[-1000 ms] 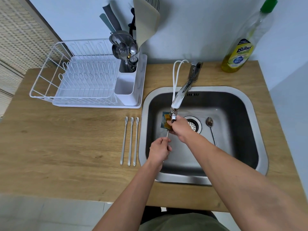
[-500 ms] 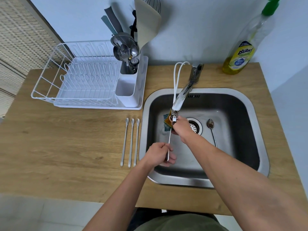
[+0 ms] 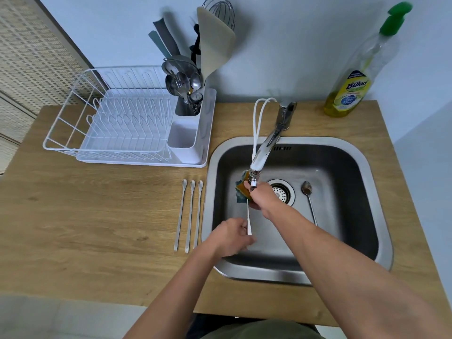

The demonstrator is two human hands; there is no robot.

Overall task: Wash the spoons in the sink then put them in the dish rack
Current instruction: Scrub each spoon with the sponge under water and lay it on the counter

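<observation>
Over the steel sink (image 3: 381, 245), my left hand (image 3: 231, 237) grips the handle end of a long thin spoon (image 3: 248, 220). My right hand (image 3: 260, 195) is closed on a yellow and green sponge (image 3: 242, 190) wrapped around that spoon's bowl end, just under the tap spout (image 3: 259, 162). Another spoon (image 3: 308, 199) lies on the sink floor right of the drain (image 3: 281, 192). Three long spoons (image 3: 189, 214) lie side by side on the wooden counter, left of the sink. The white dish rack (image 3: 117, 126) stands at the back left.
The rack's cutlery holder (image 3: 187, 140) has utensils in its back compartment; its front compartment holds nothing. A bottle of yellow dish soap (image 3: 352, 89) stands at the back right by the wall. A white cable (image 3: 258, 121) loops behind the tap.
My left hand has drawn back toward me along the spoon, so more of the handle shows between the hands. My right hand stays with the sponge under the spout.
</observation>
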